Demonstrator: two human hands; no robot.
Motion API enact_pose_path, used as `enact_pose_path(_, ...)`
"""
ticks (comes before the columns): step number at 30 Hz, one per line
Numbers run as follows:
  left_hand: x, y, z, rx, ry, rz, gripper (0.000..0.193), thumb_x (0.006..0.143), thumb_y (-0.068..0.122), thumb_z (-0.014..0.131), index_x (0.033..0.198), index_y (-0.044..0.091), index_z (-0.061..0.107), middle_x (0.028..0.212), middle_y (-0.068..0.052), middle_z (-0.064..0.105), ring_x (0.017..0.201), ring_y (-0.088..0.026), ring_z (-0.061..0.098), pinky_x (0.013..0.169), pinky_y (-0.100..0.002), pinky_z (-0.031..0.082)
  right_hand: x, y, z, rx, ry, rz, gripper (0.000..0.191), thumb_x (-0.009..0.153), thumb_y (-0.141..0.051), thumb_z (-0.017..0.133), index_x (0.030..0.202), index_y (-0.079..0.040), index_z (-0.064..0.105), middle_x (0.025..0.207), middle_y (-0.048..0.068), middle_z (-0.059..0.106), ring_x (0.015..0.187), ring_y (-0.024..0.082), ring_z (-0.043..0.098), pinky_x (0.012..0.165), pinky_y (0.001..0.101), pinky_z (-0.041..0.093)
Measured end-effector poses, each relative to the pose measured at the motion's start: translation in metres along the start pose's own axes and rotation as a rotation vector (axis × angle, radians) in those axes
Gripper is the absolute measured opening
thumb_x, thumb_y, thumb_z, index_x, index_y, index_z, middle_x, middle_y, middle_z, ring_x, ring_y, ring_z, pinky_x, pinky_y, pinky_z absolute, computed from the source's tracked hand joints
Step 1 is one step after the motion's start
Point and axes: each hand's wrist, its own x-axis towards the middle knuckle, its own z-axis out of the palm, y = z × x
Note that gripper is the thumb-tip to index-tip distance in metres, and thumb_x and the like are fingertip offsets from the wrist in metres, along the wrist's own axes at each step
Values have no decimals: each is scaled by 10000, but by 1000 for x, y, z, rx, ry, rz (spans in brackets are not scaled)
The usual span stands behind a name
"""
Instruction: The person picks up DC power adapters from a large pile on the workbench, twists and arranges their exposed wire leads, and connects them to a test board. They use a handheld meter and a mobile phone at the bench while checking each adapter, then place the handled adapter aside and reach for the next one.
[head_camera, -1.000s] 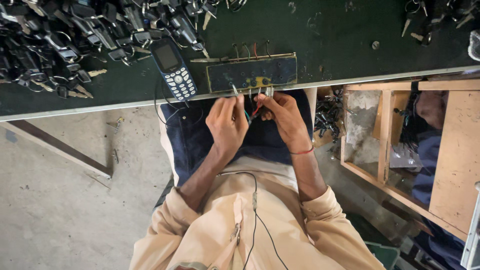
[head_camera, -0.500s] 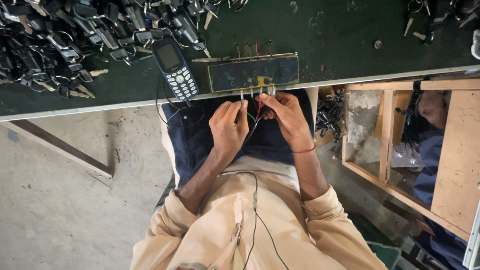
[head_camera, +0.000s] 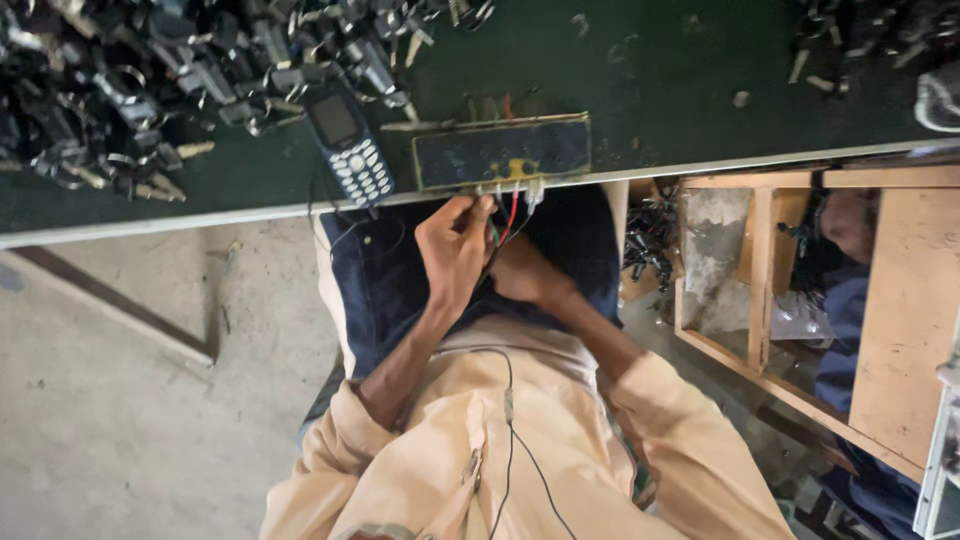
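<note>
Wires pinched in left hand just below the dark panel at the table edge — held taut off its terminals. Right hand sits behind, grip hidden — cannot tell. Keypad phone lies up-left of the pinch.

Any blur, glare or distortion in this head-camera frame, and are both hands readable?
Head view: even daylight, no glare; wide-angle bowing of the table edge; soft focus throughout. Left hand shows clearly at the wires; right hand is shadowed, partly hidden behind it.
</note>
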Motion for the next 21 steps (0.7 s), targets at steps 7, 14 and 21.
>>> enact_pose_path(7,16,21,-4,-190,-96,-97,197,965,133,726,830,-10,743,600,-27,635,536,-64,568,507,-265,443,-11,12,-45,27,-197,171,317,849,-45,611,1162,-23,652,1179,221,667,1142,420,598,959,508,467)
enact_pose_path(14,-29,83,-34,527,-33,781,102,922,159,722,1003,101,699,981,-71,716,930,-265,710,814,-401,566,-115,-16,-103,248,-148,423,183,965,-209,615,1021,-43,667,745,95,690,674,220,688,622,345,517)
enact_pose_path(21,-63,72,-3,1043,-636,947,449,839,211,692,1240,21,621,922,-70,621,803,-222,655,797,-425,507,-119,-42,-109,823,-49,556,265,1113,-186,529,994,27,632,746,131,523,620,159,462,534,310,398)
